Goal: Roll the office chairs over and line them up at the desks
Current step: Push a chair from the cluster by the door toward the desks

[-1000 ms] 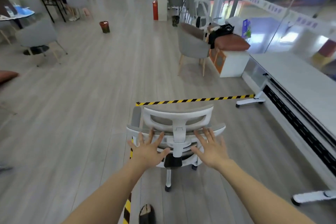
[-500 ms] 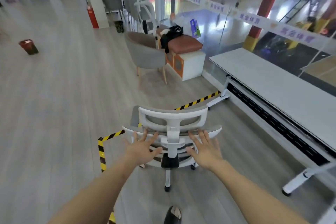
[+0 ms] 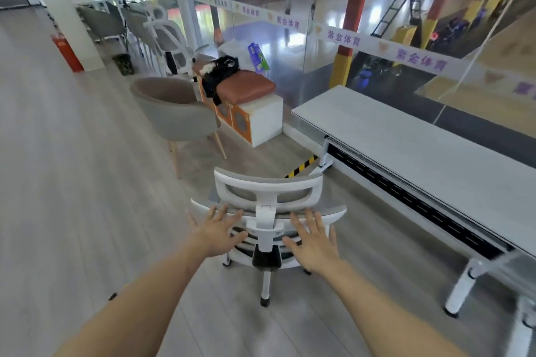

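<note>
A white office chair stands on the wooden floor, its back to the viewer. The left hand and right hand, fingers spread open, press flat against its backrest. A long grey surface lies just right.

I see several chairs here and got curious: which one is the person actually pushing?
The white office chair on wheels: both the left hand and right hand press flat against its backrest. The grey tub chair on wooden legs stands untouched.
</note>
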Motion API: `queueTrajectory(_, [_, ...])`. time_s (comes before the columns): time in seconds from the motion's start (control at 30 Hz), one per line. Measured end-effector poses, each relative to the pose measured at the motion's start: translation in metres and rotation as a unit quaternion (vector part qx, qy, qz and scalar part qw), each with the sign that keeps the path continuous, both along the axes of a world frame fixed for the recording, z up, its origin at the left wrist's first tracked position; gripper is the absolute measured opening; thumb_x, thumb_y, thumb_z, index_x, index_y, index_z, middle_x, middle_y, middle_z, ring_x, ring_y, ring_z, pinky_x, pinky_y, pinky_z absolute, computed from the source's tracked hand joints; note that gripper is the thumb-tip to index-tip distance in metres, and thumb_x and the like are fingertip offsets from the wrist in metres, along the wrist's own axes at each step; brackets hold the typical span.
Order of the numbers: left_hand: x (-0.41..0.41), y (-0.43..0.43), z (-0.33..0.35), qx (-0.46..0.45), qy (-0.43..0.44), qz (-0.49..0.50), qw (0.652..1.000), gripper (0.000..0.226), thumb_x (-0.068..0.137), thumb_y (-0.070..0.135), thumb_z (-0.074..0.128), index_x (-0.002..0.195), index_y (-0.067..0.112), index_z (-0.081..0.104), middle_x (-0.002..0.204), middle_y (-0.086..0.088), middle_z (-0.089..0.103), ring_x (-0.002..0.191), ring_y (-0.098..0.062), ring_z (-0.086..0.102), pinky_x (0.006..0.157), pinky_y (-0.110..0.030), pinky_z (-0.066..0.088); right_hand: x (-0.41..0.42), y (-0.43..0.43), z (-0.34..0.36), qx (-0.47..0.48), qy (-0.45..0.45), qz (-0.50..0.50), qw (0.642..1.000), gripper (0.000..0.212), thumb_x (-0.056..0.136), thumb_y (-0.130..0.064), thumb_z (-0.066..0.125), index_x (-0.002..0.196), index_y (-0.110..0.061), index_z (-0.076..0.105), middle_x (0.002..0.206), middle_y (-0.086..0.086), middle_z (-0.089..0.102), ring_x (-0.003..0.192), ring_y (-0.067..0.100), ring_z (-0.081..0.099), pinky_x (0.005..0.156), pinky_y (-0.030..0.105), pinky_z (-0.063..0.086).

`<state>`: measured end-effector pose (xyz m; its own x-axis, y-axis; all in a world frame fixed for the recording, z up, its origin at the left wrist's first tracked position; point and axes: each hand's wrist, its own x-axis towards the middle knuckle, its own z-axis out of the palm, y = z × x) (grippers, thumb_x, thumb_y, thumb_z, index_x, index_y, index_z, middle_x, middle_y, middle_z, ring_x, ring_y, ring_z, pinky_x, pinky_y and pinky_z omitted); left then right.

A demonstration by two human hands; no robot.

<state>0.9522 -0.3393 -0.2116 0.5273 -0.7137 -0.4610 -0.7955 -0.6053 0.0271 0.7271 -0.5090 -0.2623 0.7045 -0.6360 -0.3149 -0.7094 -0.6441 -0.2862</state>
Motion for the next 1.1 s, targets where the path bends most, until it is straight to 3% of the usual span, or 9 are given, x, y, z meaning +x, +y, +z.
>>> queueTrajectory(0.47, [0.112, -0.076, 0.008, 0.000, -0.006, -0.099, 0.995, 0.080, 0.087, 0.091, 0.013, 0.160, 0.057, 0.002, 0.175, 0.004, -0.006, 0.161, -0.026, -0.006, 0.112, -0.081, -0.010, 0.088, -0.024, 0.012, 0.009, 0.034, -0.090, 0.995, 0.073, 0.097, -0.075, 0.019, 0.156, -0.051, -0.016, 0.163, -0.005, -0.035, 0.151, 0.024, -0.032, 0.123, 0.059, -0.012])
queueTrajectory(0.6, [0.114, -0.080, 0.017, -0.052, 0.018, -0.092, 0.994, 0.073, 0.095, 0.081, 0.017, 0.160, 0.049, 0.023, 0.174, 0.004, 0.015, 0.160, -0.027, 0.009, 0.114, -0.079, -0.005, 0.095, -0.023, 0.026, 0.017, 0.034, -0.100, 0.994, 0.074, 0.097, -0.076, 0.021, 0.160, -0.048, -0.005, 0.169, -0.003, -0.022, 0.156, 0.025, -0.020, 0.125, 0.060, -0.002])
queueTrajectory(0.7, [0.098, -0.074, 0.020, -0.199, 0.009, -0.102, 0.975, 0.054, 0.102, 0.058, 0.034, 0.152, 0.038, 0.039, 0.159, 0.003, 0.040, 0.150, -0.021, 0.031, 0.119, -0.066, 0.020, 0.085, -0.012, 0.040, -0.006, -0.005, -0.146, 0.989, 0.071, 0.098, -0.072, 0.028, 0.161, -0.040, 0.020, 0.172, -0.002, 0.006, 0.158, 0.022, 0.002, 0.126, 0.054, 0.011])
queueTrajectory(0.83, [0.059, -0.076, 0.027, -0.303, -0.028, -0.214, 0.928, 0.049, 0.103, 0.048, 0.042, 0.147, 0.028, 0.050, 0.153, -0.004, 0.047, 0.147, -0.028, 0.037, 0.119, -0.057, 0.029, 0.047, 0.020, 0.059, -0.065, -0.040, -0.233, 0.970, 0.058, 0.104, -0.055, 0.038, 0.154, -0.028, 0.039, 0.166, 0.002, 0.031, 0.153, 0.023, 0.025, 0.121, 0.046, 0.028])
queueTrajectory(0.97, [-0.011, -0.097, 0.040, -0.247, 0.005, -0.328, 0.912, 0.059, 0.106, 0.046, 0.037, 0.160, 0.026, 0.029, 0.163, -0.003, 0.031, 0.157, -0.029, 0.016, 0.124, -0.055, 0.016, -0.015, 0.053, 0.077, -0.103, -0.019, -0.299, 0.948, 0.051, 0.105, -0.047, 0.042, 0.149, -0.021, 0.047, 0.163, 0.003, 0.035, 0.152, 0.024, 0.026, 0.119, 0.044, 0.027])
queueTrajectory(1.1, [-0.115, -0.110, 0.052, -0.230, 0.021, -0.404, 0.885, 0.063, 0.108, 0.052, 0.033, 0.165, 0.028, 0.019, 0.171, -0.007, 0.020, 0.159, -0.031, 0.009, 0.126, -0.052, 0.016, -0.111, 0.083, 0.087, -0.139, -0.019, -0.367, 0.920, 0.045, 0.104, -0.045, 0.047, 0.144, -0.026, 0.051, 0.158, 0.000, 0.040, 0.149, 0.022, 0.030, 0.115, 0.041, 0.031])
